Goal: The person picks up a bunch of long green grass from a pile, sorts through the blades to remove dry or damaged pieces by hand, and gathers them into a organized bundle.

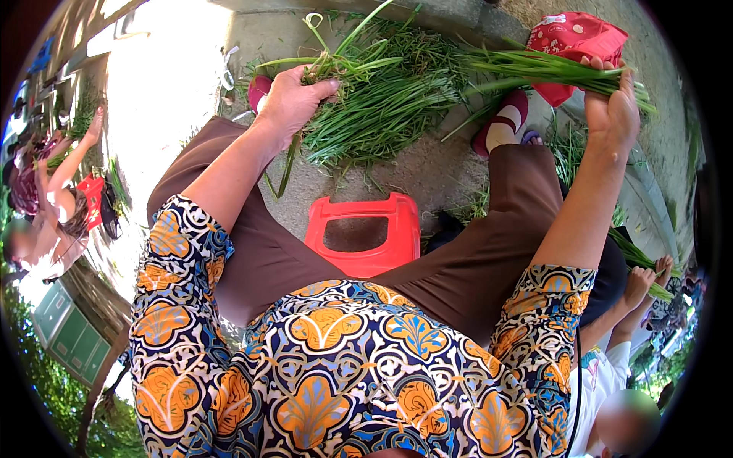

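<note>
My left hand (298,97) grips a small tangle of wilted greens and trimmings (335,66), with pale and yellowish stems among them. On the ground between my feet lies a broad pile of long, thin green leaves (383,114), which look like garlic chives. My right hand (611,103) is raised to the right with a bundle of the same long leaves (538,67). The paler stem ends stick out past its fingers, while the leaf tips point left over the pile. Behind this bundle is a red printed bag (578,37), partly hidden by it.
A red plastic stool (366,229) shows between my thighs. Loose trimmings (429,48) lie beyond the pile. At right, a co-worker's hands (641,283) hold more greens (635,252). Another person (57,194) sits at far left beside a red basket (91,197). A kerb (650,189) curves along the right.
</note>
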`<state>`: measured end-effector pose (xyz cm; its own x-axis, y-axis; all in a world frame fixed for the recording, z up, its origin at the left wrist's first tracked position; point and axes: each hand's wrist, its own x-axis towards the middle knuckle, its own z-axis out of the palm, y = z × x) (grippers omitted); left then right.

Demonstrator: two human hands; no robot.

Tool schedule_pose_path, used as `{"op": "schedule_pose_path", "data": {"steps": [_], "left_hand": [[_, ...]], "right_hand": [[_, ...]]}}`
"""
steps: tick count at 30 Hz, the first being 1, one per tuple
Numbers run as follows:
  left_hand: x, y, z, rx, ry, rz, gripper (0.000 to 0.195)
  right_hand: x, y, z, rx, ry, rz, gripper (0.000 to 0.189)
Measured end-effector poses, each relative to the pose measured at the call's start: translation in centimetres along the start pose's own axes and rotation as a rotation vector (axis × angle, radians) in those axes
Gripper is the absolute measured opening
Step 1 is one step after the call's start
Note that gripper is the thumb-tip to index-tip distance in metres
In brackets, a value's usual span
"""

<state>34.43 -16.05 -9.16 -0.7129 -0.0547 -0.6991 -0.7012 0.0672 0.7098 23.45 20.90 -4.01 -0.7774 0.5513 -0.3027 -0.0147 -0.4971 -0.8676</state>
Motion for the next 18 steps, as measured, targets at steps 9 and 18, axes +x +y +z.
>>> {"op": "schedule_pose_path", "data": {"steps": [9,18], "left_hand": [[-0.5,0.4,1.3,-0.084,-0.179,0.085,0.027],[-1.6,1.6,2.8,-0.082,-0.285,0.125,0.026]], "right_hand": [[-4.3,4.6,2.7,-0.222,-0.475,0.327,0.03],[-8.2,7.4,3.5,-0.347,-0.585,0.489,0.019]]}}
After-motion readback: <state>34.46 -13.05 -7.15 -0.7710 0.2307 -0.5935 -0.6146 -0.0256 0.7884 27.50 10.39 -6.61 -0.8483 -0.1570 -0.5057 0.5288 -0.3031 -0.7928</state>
